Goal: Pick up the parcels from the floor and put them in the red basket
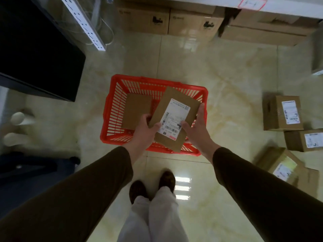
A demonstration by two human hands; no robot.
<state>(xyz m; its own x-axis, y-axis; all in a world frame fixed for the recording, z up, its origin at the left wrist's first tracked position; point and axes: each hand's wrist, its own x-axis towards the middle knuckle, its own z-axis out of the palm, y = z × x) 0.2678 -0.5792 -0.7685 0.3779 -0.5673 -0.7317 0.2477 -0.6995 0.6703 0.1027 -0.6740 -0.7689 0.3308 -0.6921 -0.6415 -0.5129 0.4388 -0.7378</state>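
- Labelled flat parcel: held tilted, label up, above the red basket, not yet inside.
- Left hand: fingers closed on the parcel's near-left edge, thumb on top.
- Right hand: fingers closed along the right edge, thumb on the label.
- Plain brown parcel: already lying flat on the basket bottom, left side.
- Step in hand, as judged: placing, second parcel.
- Next move calls for lowering over the free right half, then opening both hands.
- Three more labelled parcels on the floor, well apart to the right; task judged under halfway.
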